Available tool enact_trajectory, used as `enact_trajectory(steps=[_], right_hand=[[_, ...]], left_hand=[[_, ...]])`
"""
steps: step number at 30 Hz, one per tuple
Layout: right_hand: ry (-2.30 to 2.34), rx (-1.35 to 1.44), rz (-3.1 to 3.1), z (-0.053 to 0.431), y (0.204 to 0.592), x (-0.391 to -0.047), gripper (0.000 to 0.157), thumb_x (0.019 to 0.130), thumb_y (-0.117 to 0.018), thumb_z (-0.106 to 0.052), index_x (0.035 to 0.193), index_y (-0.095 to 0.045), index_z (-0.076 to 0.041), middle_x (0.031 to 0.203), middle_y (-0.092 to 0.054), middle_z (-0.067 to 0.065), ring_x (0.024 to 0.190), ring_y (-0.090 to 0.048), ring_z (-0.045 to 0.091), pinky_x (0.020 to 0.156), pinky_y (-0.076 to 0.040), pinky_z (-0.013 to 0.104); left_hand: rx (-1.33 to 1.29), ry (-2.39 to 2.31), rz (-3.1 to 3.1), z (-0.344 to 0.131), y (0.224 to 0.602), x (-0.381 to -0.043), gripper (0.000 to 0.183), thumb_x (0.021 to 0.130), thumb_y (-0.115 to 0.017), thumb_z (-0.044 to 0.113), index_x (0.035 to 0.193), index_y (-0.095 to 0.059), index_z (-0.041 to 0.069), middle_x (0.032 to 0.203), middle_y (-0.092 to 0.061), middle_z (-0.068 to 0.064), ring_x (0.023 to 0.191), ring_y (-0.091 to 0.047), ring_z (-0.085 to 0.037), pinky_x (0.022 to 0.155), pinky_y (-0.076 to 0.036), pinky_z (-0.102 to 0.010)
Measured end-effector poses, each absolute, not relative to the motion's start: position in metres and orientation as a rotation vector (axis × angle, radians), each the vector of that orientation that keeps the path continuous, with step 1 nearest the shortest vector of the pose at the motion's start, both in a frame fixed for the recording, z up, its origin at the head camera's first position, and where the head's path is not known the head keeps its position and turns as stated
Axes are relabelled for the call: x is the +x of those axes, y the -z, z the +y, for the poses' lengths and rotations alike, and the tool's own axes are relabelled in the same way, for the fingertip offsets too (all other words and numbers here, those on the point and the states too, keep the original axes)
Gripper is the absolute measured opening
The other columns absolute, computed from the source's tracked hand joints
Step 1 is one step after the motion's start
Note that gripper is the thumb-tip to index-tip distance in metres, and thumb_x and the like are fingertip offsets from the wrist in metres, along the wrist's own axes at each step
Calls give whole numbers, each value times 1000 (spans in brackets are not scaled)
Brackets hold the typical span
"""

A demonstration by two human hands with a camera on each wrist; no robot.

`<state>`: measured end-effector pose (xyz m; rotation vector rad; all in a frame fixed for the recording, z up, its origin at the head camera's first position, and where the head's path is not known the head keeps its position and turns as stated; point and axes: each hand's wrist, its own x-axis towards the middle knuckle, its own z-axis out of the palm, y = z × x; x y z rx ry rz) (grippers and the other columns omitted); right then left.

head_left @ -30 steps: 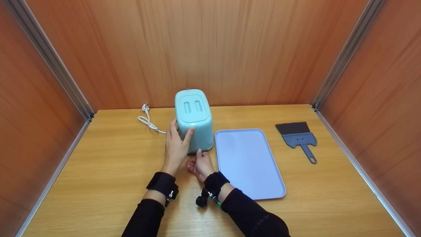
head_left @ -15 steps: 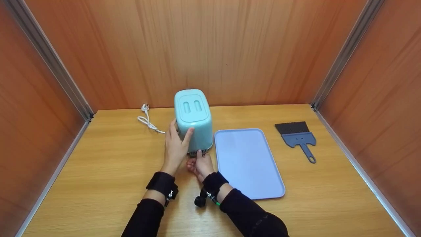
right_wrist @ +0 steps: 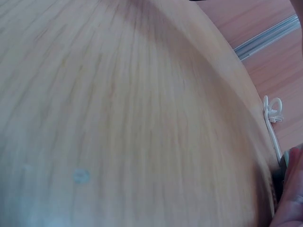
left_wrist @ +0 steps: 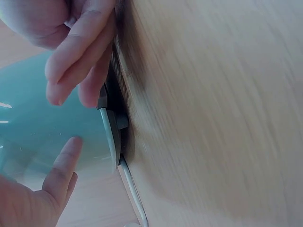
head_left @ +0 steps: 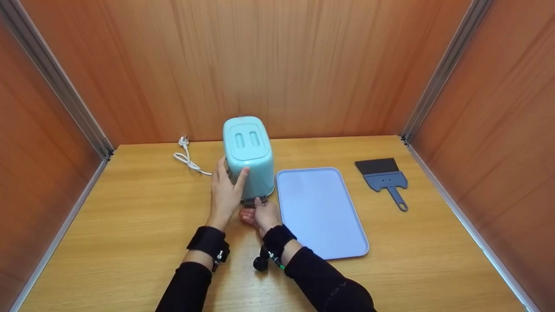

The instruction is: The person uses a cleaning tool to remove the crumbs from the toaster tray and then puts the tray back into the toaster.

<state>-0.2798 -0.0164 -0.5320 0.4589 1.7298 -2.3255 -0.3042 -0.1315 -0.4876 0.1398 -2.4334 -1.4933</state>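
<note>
Toaster, pale-blue, boxy: right hand pinches the dark slotted tray at its near bottom. Left hand, spread wide, touches the toaster's left.

Black sleeves are worn with broad black wristbands that carry silvery fittings and a green piece.

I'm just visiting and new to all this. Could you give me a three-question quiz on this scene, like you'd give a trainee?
1. What lies between the toaster and the brush? A) a cup B) a tray C) a book
2. True or false: the white plug lies on the tray.
3. Which hand has its thumb on the slotted piece at the toaster's foot?

Key:
1. B
2. False; it lies on the other side of the toaster.
3. The right hand.
</note>
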Motion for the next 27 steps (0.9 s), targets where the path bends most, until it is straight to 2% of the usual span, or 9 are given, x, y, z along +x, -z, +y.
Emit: enact_trajectory(steps=[9, 16, 23, 27], right_hand=[[2347, 483, 1709, -18, 532, -276, 40, 117, -42, -16, 119, -62, 19, 92, -80, 25, 67, -76, 14, 65, -64, 24], [2396, 513, 1617, -16, 533, -273, 37, 117, -41, -14, 124, -60, 17, 90, -78, 18, 69, -75, 12, 67, -64, 22], [2433, 548, 1563, -17, 532, -271, 33, 117, -40, -13, 128, -56, 14, 96, -77, 20, 72, -76, 15, 71, -65, 25], [2444, 549, 1540, -16, 532, -269, 32, 117, -41, -15, 129, -55, 12, 92, -75, 17, 73, -75, 15, 72, -65, 25]], left_hand=[[113, 1473, -2417, -133, 488, -304, 92, 100, -62, 69, 168, -25, 22, 161, -42, -23, 149, -44, -40, 123, -38, -65], [109, 1470, -2419, -133, 488, -305, 91, 100, -62, 69, 168, -25, 22, 164, -40, -21, 152, -42, -40, 125, -37, -64], [118, 1485, -2431, -133, 488, -305, 95, 98, -60, 74, 169, -23, 22, 167, -37, -20, 155, -40, -40, 126, -35, -65], [117, 1498, -2424, -133, 488, -304, 95, 99, -60, 73, 170, -23, 22, 169, -35, -20, 156, -38, -40, 127, -34, -65]])
